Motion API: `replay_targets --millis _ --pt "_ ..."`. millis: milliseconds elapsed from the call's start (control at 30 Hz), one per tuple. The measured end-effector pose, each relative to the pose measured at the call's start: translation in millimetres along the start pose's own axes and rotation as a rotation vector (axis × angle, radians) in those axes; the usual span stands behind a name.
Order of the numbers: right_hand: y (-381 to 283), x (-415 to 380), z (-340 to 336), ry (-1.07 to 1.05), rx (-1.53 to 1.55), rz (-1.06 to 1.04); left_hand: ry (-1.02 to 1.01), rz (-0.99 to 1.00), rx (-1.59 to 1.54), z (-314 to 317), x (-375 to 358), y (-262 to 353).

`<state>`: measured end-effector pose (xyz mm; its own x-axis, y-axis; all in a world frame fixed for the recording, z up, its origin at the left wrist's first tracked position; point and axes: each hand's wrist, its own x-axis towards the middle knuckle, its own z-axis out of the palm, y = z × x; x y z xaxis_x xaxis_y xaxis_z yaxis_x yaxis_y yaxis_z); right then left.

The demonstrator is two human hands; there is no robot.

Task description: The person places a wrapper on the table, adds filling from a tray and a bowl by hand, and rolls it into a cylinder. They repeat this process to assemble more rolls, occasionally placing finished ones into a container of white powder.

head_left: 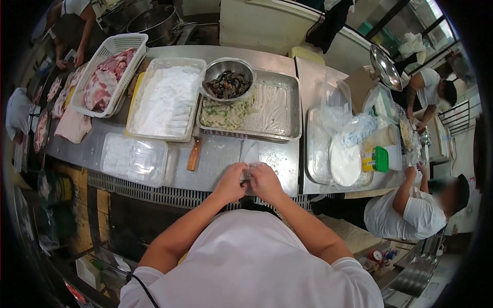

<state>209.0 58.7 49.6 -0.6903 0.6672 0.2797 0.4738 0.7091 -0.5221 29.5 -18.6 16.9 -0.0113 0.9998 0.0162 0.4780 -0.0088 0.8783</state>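
My left hand (233, 183) and my right hand (265, 183) meet near the front edge of the steel table, fingers closed in a pinch. Between them is a thin, translucent, whitish sheet (250, 154) that reaches up from the fingertips; its exact kind I cannot make out. Just beyond stands a metal tray (294, 131) with green-flecked filling (221, 114) on its left and pale strips (267, 110) on its right. A steel bowl (210, 94) of dark pieces (230, 84) rests on the tray's upper left. A wooden-handled knife (193, 155) lies left of my hands.
A container of white powder (169, 97) and a basket of raw meat (110, 82) stand at the left, a clear lidded box (133, 159) nearer. At right are a tray (313, 164), plastic bags (345, 154) and a green-lidded tub (379, 159). Co-workers (423, 208) stand around.
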Motion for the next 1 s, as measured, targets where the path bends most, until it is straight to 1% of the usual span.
replay_targets --millis 33,100,200,300,333,400,433,533,633,733,833,933,1000 --pt "4 1 3 -0.07 -0.028 -0.012 0.045 0.028 0.008 0 0 -2" --pt "4 3 0 -0.118 -0.05 -0.024 0.135 0.085 0.025 -3 1 1" --pt "1 7 -4 -0.154 -0.065 -0.036 -0.01 0.268 0.231 -25 9 11" --pt "-1 7 -10 -0.214 -0.079 -0.023 -0.177 0.186 0.359 -35 12 14" --pt "-4 7 -13 -0.239 -0.084 -0.014 -0.2 0.197 0.375 -37 11 12" --pt "-12 3 -25 -0.232 0.018 0.101 -0.252 0.222 0.406 -40 10 6" --pt "-13 0 -30 -0.229 0.069 0.161 -0.238 0.25 0.389 -42 7 3" --pt "-5 -15 -35 -0.192 0.044 0.139 -0.212 0.303 0.353 -44 -4 -4" --pt "-4 -23 -36 -0.384 -0.141 0.008 -0.217 0.308 0.343 -42 -16 -9" --pt "-7 -25 -20 -0.484 -0.207 -0.042 -0.191 0.327 0.327 -38 -23 -13" --pt "-12 -24 -14 -0.515 -0.262 -0.053 -0.184 0.348 0.334 -38 -25 -13" --pt "-17 -23 -14 -0.496 -0.277 -0.044 -0.193 0.359 0.374 -39 -27 -14" --pt "-19 -25 -12 -0.418 -0.246 -0.038 -0.179 0.365 0.406 -36 -30 -16"
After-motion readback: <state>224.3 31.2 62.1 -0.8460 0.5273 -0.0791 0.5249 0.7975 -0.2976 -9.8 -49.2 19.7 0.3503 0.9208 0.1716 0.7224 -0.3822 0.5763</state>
